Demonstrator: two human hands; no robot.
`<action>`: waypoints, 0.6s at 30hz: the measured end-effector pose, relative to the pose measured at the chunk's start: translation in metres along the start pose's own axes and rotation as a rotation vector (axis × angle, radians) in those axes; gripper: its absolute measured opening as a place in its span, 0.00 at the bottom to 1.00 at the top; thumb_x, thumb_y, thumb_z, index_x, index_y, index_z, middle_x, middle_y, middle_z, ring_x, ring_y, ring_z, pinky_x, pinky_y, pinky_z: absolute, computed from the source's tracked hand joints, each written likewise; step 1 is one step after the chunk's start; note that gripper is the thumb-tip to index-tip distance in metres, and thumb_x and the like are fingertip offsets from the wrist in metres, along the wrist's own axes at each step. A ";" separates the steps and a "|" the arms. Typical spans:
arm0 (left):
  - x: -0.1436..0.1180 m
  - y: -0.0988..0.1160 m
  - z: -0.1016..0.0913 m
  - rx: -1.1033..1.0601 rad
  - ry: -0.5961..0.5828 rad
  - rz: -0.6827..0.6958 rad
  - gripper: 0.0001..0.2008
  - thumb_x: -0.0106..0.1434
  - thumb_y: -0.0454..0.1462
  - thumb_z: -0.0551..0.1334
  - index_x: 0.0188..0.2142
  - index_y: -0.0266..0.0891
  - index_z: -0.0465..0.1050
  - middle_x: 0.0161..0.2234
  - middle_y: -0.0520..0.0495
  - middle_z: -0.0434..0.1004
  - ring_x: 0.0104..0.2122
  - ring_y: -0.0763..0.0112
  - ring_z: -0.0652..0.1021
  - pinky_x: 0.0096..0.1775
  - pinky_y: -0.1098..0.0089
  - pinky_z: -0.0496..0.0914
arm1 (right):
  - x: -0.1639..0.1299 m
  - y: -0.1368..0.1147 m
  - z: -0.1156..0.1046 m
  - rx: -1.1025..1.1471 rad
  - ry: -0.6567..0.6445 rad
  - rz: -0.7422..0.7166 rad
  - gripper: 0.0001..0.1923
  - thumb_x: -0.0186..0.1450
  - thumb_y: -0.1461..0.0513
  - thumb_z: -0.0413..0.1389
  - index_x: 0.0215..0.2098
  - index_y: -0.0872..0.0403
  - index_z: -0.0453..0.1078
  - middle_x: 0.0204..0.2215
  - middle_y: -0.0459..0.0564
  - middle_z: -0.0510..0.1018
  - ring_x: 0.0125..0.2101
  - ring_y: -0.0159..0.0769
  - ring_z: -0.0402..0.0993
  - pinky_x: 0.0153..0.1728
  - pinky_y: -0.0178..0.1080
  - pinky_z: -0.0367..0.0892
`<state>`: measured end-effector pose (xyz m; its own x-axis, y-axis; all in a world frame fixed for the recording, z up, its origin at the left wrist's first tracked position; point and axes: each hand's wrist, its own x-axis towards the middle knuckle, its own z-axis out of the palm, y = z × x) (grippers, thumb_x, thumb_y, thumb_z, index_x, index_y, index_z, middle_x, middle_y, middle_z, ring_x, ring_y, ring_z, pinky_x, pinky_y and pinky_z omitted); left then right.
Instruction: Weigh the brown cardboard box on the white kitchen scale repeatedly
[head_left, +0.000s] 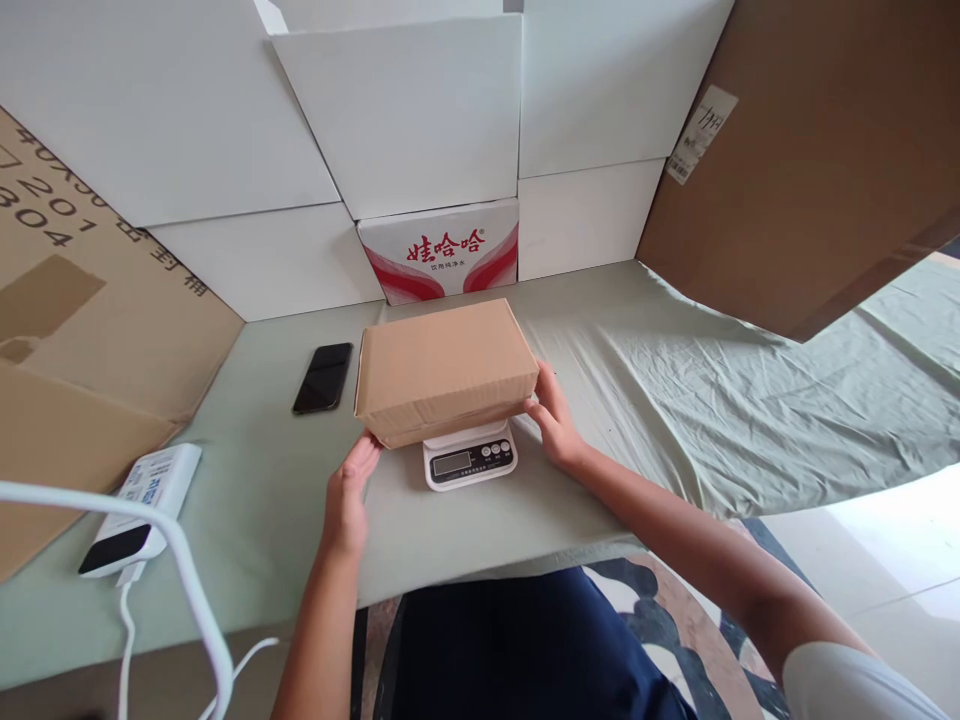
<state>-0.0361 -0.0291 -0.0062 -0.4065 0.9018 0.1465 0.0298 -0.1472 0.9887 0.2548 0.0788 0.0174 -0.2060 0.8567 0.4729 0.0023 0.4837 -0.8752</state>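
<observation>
A closed brown cardboard box (pixel 446 360) is over a white digital kitchen scale (pixel 471 460), covering the weighing plate. Whether its full weight rests there I cannot tell. My left hand (pixel 350 495) supports the box's lower left corner, its fingertips partly hidden beneath the edge. At the right end, my right hand (pixel 556 418) grips the box with the thumb at the front lower corner and the fingers along the side. The scale's display and buttons face me, in front of the box; no digits can be made out.
A black phone (pixel 323 378) lies left of the box. Farther left is a white power bank (pixel 142 510) with a cable (pixel 184 560). White cartons, one with red print (pixel 442 250), stand behind. Large brown cardboard panels (pixel 810 160) flank the cloth-covered table (pixel 637 400).
</observation>
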 end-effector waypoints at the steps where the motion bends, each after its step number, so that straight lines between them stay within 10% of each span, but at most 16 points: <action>1: 0.003 0.004 0.001 -0.005 -0.003 0.006 0.42 0.58 0.67 0.56 0.58 0.41 0.76 0.61 0.34 0.73 0.65 0.43 0.67 0.66 0.44 0.59 | 0.002 -0.002 0.000 -0.021 0.000 -0.012 0.32 0.68 0.42 0.52 0.66 0.43 0.58 0.62 0.54 0.66 0.63 0.53 0.64 0.63 0.58 0.63; 8: 0.083 0.040 0.027 -0.098 -0.045 0.088 0.40 0.62 0.66 0.51 0.60 0.43 0.72 0.62 0.36 0.72 0.65 0.49 0.68 0.66 0.49 0.57 | 0.072 -0.003 0.010 0.050 0.041 -0.098 0.34 0.65 0.41 0.53 0.64 0.45 0.57 0.65 0.54 0.64 0.63 0.52 0.63 0.62 0.57 0.65; 13: 0.144 0.017 0.057 -0.165 0.049 -0.121 0.37 0.66 0.63 0.47 0.59 0.40 0.69 0.65 0.31 0.66 0.65 0.54 0.69 0.66 0.52 0.57 | 0.114 0.039 0.025 0.095 0.081 -0.011 0.30 0.63 0.47 0.55 0.60 0.47 0.58 0.63 0.56 0.65 0.61 0.50 0.64 0.62 0.57 0.64; 18: 0.149 -0.010 0.068 -0.166 0.065 -0.213 0.35 0.70 0.59 0.47 0.59 0.36 0.70 0.64 0.30 0.69 0.63 0.57 0.72 0.64 0.58 0.61 | 0.110 0.064 0.023 0.127 0.068 0.086 0.27 0.62 0.53 0.54 0.58 0.47 0.58 0.62 0.54 0.66 0.60 0.49 0.64 0.62 0.55 0.62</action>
<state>-0.0346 0.1345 0.0081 -0.4459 0.8922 -0.0718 -0.2105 -0.0266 0.9772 0.2097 0.2003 0.0112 -0.1433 0.9062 0.3979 -0.1075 0.3854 -0.9165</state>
